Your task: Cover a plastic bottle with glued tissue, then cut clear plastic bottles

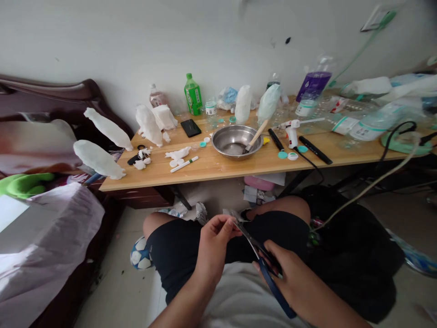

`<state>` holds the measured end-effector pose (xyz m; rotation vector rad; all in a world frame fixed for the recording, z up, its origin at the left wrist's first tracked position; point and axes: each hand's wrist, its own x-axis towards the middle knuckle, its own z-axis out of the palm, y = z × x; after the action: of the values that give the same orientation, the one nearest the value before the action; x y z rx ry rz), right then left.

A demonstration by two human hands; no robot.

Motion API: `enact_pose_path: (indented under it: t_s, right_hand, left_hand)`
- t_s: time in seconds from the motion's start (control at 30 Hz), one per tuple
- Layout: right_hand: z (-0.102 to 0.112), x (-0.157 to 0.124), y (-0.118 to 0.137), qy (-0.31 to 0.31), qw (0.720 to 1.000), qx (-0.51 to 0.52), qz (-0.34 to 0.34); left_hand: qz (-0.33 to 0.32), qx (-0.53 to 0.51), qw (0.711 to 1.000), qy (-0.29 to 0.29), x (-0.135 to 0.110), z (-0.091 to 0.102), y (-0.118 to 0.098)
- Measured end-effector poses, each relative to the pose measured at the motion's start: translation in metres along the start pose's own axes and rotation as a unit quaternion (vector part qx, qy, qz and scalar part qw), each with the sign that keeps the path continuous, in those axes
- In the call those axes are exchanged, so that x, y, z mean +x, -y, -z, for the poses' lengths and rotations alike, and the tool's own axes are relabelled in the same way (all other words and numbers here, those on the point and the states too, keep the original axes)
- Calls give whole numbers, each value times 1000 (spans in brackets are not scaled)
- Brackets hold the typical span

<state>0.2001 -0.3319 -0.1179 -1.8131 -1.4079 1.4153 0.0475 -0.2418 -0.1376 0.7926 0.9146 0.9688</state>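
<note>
Quick count: two hands, a left hand and a right hand, one pair of scissors, one silvery scrap. Desk has one steel bowl, one brush, one green bottle, one phone, one glue gun, one white marker, two black sticks. White wrapped shapes: six, far as I can tell.

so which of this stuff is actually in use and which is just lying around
In use: left hand pinching a thin scrap; right hand with scissors on it.
Lying about: steel bowl, brush, glue gun, green bottle, phone, marker.
</note>
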Motion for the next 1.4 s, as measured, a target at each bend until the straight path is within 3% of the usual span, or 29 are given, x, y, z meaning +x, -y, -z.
enact_pose_path:
  t_s: [0.33,0.53,1.17,1.4]
  right_hand:
    - [-9,10,-18,-63,994,-85,13]
    - [-11,10,-16,-98,988,-118,20]
    - [-16,12,-12,-101,970,-220,-12]
    - [-11,14,-12,-81,980,-182,-3]
  left_hand:
    - [-1,45,999,-1,2,0,-7]
    - [-11,54,998,-19,-2,-3,-8]
    - [0,56,997,-49,-2,-2,-4]
    - [4,23,999,-44,-3,-2,0]
